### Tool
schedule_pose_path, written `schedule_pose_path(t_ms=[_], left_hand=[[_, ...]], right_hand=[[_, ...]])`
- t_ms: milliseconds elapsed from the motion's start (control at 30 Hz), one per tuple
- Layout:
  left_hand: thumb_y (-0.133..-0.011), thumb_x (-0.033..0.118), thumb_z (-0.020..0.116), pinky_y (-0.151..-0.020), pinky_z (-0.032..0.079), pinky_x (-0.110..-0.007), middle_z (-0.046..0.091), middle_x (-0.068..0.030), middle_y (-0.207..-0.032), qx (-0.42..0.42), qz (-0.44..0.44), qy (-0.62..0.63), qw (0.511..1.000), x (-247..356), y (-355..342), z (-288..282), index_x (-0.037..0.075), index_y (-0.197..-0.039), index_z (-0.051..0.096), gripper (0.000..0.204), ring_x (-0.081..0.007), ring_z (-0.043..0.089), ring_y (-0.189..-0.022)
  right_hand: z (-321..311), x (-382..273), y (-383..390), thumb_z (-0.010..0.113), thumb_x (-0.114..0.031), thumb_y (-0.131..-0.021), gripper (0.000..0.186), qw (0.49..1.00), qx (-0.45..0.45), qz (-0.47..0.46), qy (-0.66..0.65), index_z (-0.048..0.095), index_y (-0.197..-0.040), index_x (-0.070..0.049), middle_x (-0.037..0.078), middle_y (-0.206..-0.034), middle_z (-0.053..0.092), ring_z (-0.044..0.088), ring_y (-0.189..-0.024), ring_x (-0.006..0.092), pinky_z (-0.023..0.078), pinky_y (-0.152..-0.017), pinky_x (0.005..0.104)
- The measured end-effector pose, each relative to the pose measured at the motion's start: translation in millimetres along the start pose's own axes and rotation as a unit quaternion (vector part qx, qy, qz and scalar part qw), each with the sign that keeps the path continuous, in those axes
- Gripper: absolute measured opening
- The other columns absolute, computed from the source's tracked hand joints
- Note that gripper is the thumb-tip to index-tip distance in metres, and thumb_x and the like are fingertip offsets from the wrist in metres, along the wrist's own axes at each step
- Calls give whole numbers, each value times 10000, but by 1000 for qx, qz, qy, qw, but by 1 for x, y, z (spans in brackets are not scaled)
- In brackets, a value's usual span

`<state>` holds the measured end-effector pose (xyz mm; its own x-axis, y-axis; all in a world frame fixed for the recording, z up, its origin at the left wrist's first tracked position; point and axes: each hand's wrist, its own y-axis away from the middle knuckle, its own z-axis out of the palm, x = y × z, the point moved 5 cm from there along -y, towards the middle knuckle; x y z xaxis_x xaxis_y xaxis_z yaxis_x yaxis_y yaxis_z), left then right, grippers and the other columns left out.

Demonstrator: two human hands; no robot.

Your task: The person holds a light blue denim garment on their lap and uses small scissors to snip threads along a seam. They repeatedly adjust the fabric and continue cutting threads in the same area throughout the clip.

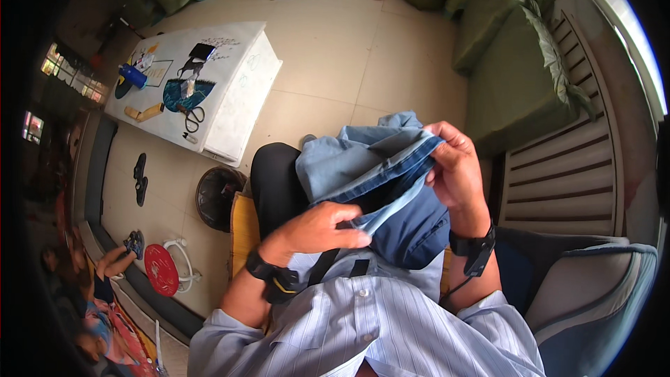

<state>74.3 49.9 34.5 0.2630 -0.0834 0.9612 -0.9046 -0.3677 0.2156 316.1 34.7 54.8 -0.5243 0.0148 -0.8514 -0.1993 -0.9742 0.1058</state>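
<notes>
Across my lap lies a light-blue denim garment (335, 164) with a darker blue band along its open edge. My right hand (453, 164) pinches that edge at its far right end, fingers closed on the cloth. At the near end of the opening, my left hand (321, 230) grips the fabric between thumb and fingers; some fingertips are hidden by the cloth. Between the two hands the edge is stretched, and the dark inside of the garment shows. Folds of the denim hang over my knees.
A white table (234, 91) at the left bears scissors (193, 120), a blue bottle (132, 75) and small items. A bin (220, 197) stands beside my left knee, near a red stool (161, 270). Another person (108, 307) lies at lower left. Large green sacks (516, 77) fill the right.
</notes>
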Motion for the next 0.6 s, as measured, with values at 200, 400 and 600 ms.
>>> schedule_pose_path(t_ms=[200, 400, 600], left_hand=[[-1011, 120, 681, -664, 457, -294, 585, -47, -815, 179, 140, -116, 967, 36, 35, -56, -3, -928, 670, 149, -67, 523, -752], [-953, 44, 711, -898, 520, -294, 685, -79, -1116, 459, 174, -3, 871, 50, 38, -92, 20, -1168, 695, 217, -128, 629, -996], [-870, 152, 840, -972, 552, -375, 633, -162, -1276, 179, -55, -109, 976, -53, -17, 13, -59, -1361, 558, 604, -243, 671, -1104]], right_hand=[[-33, 0, -14, 516, -3, -993, 160, 999, -3, 33, -38, 653, -1073, 15, 85, -837, 688, 592, -514, 129, 500, -468, 262], [-103, -38, -65, 516, -20, -1020, 213, 943, 147, -178, -238, 561, -1197, 88, 194, -1128, 670, 709, -1071, 357, 595, -982, 438], [-167, -38, -23, 678, -110, -992, 329, 962, 234, -136, 45, 606, -1261, 65, 174, -1188, 678, 708, -1108, 292, 585, -995, 399]])
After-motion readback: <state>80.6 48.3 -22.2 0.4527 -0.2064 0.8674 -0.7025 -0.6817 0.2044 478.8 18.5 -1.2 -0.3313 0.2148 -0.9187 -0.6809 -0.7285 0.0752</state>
